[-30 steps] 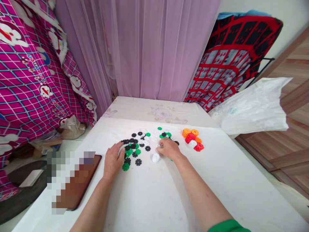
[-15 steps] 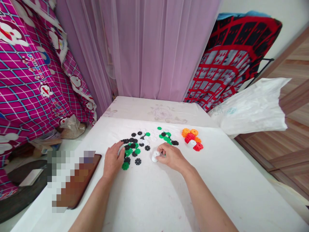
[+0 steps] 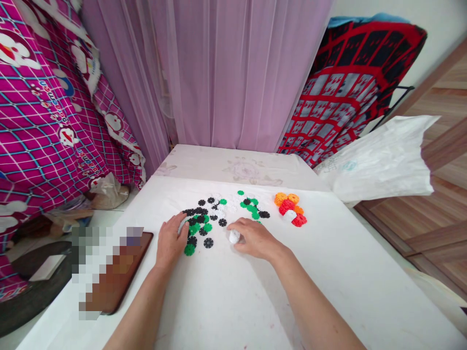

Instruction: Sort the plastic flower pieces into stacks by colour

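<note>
My right hand [image 3: 257, 238] has its thumb and fingers around a small stack of white notched plastic discs [image 3: 234, 236] on the white-covered table. My left hand [image 3: 172, 240] lies with its fingers apart at the left edge of a loose pile of black discs [image 3: 208, 243] and green discs [image 3: 207, 227]; its fingertips touch or cover some of them. White discs [image 3: 220, 211] lie behind that pile. Beyond my right hand is a scattered group of green and black discs [image 3: 251, 208].
Stacked orange, red and white discs [image 3: 286, 208] stand to the right. A brown tablet-like object [image 3: 126, 277], partly blurred out, lies at the left table edge. A white plastic bag [image 3: 379, 165] hangs over the right far corner. A purple curtain [image 3: 233, 73] closes the back.
My right hand has shifted slightly left, and its pinch on the white discs has widened into a grip from both sides. My left hand has stayed in place.
</note>
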`<control>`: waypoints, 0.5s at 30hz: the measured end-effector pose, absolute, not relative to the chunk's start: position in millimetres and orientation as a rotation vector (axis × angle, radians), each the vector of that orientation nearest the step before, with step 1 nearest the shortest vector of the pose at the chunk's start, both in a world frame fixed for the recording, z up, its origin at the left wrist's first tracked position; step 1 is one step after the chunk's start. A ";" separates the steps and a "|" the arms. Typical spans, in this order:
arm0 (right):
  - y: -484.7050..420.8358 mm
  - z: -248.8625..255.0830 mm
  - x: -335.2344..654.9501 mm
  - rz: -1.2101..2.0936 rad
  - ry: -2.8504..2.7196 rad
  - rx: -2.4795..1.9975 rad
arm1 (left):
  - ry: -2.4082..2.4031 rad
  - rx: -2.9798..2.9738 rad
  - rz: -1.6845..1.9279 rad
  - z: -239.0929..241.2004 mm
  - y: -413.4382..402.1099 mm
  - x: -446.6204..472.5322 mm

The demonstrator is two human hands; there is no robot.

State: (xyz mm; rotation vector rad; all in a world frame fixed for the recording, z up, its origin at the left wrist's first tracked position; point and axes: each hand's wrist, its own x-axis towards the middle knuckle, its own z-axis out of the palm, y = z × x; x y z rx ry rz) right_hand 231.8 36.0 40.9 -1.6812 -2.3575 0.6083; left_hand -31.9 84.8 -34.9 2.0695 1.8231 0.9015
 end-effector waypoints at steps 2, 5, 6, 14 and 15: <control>36.6 39.7 231.6 0.595 -2.378 -1.693 | 1.822 2.074 0.902 -35.1 84.9 -32.0; 36.5 38.8 231.5 0.579 -2.384 -1.714 | 1.821 2.076 0.906 -35.3 85.1 -31.6; 36.3 38.6 231.4 0.575 -2.382 -1.719 | 1.821 2.075 0.905 -35.3 85.1 -31.4; 39.0 40.6 229.5 0.602 -2.381 -1.748 | 1.820 2.073 0.935 -35.2 84.2 -31.2; 39.8 41.2 229.3 0.607 -2.381 -1.746 | 1.820 2.073 0.934 -35.1 84.1 -31.3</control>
